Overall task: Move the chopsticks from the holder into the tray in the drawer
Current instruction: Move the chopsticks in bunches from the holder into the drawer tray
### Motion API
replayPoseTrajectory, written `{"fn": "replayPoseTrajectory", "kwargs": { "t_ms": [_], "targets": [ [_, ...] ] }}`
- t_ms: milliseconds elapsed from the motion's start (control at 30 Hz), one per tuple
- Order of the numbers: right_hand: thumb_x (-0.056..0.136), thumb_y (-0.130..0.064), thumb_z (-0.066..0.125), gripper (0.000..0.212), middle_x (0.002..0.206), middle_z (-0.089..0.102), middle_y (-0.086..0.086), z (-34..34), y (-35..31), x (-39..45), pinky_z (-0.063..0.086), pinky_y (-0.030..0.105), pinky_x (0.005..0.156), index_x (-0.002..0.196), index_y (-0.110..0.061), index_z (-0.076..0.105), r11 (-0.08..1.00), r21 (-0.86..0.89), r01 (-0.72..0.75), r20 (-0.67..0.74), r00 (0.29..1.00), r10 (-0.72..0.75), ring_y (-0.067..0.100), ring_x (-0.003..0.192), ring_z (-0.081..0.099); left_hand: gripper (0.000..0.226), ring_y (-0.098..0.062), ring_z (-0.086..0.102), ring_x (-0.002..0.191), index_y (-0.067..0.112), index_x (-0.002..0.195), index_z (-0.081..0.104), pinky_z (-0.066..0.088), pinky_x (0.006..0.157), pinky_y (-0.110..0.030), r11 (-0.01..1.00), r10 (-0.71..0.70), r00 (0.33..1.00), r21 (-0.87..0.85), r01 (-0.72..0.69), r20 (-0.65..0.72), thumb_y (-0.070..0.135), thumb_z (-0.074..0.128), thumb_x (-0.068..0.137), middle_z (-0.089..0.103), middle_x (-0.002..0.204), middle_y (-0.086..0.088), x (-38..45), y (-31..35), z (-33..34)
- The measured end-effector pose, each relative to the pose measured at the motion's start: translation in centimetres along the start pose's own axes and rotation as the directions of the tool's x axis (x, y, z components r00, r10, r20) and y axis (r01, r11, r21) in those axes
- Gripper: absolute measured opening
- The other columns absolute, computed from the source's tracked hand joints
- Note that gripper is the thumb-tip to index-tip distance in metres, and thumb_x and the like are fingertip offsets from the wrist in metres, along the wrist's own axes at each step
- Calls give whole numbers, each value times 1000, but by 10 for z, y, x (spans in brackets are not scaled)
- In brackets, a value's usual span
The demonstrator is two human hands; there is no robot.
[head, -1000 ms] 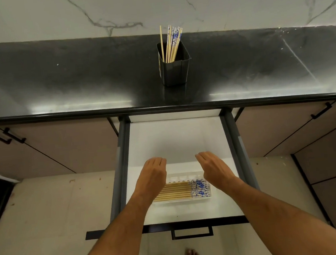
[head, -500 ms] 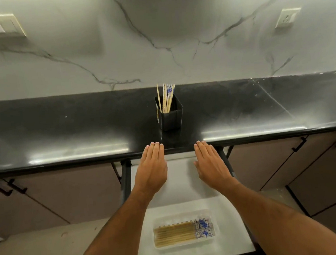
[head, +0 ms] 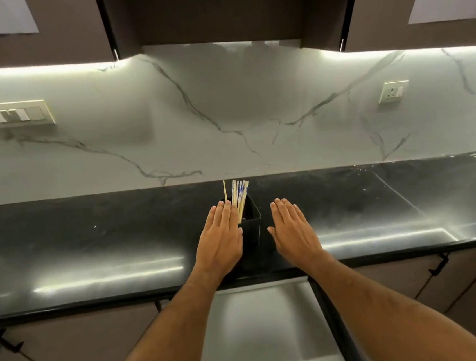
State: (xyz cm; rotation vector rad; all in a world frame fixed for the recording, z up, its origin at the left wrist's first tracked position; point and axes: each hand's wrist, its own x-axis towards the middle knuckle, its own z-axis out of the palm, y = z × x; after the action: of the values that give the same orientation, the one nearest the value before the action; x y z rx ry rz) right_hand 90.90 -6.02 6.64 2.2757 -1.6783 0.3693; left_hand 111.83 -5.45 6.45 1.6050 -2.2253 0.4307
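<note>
Neither hand grasps anything: the left hand (head: pixel 221 242) and right hand (head: pixel 292 229) are flat and spread, flanking the black holder (head: pixel 251 223) on the counter (head: pixel 90 243), where the remaining chopsticks (head: pixel 239 193) stand upright, the left fingertips just beside them. Risk, as judged: the light holder could tip or slide far if a hand knocks it, scattering sticks across the counter. Against half a second earlier, both hands have advanced from the near counter edge to the holder, and the tray in the open drawer (head: pixel 269 324) has left view.

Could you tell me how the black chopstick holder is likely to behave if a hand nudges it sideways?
The holder looks tall and narrow, so it may tip. The glossy countertop could let it slide. The chopsticks stand loose and would probably rattle or shift.
</note>
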Motion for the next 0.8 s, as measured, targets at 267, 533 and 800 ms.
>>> {"fn": "replayPoseTrajectory", "kwargs": {
  "t_ms": [267, 533, 800],
  "targets": [
    [102, -35, 48, 63, 157, 36, 17, 31, 33, 77, 30, 48, 120, 153, -4, 27, 997, 57, 47, 15, 999, -48, 32, 147, 31, 63, -31, 35, 147, 4, 153, 31, 24, 124, -46, 998, -60, 998, 27, 59, 30, 39, 23, 102, 41, 155, -17, 60, -5, 38],
    [104, -37, 43, 63, 159, 32, 16, 63, 49, 124, 28, 46, 121, 154, -5, 23, 994, 80, 80, 53, 995, -84, 31, 149, 28, 60, -30, 36, 146, 4, 153, 34, 25, 124, -45, 997, -68, 995, 45, 65, 72, 37, 30, 102, 43, 154, -16, 95, -8, 76],
    [102, -35, 50, 64, 156, 38, 17, 98, 45, 165, 28, 44, 121, 152, -3, 27, 987, 114, 115, 56, 991, -122, 31, 146, 33, 61, -29, 34, 147, 4, 153, 33, 22, 125, -46, 997, -66, 991, 40, 62, 119, 37, 41, 103, 42, 155, -16, 124, -21, 116]
  ]
}}
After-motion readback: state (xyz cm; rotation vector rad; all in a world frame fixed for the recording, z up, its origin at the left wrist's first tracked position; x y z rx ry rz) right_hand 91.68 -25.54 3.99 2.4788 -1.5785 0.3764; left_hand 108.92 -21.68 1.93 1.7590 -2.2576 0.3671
